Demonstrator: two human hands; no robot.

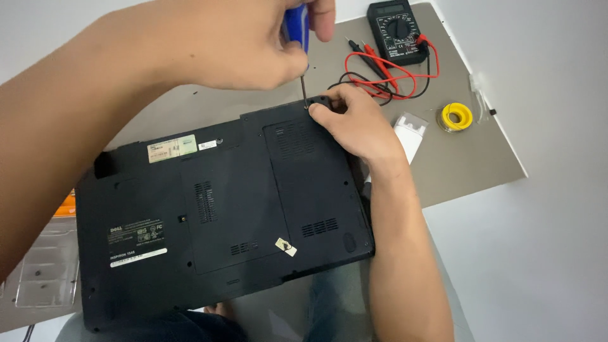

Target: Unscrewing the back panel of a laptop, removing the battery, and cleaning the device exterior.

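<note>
A black laptop [221, 209] is laid underside up across the centre and lower left of the frame on a grey mat [468, 158]. A blue-handled screwdriver [297, 31] is clamped in the left hand [234, 44] at upper centre, its tip set on the laptop's upper right corner, where the right hand [354, 123] is pressed down with fingers together. A multimeter [398, 30] with red and black leads [386, 73] is placed at upper right, a yellow spool [457, 117] just below it.
</note>
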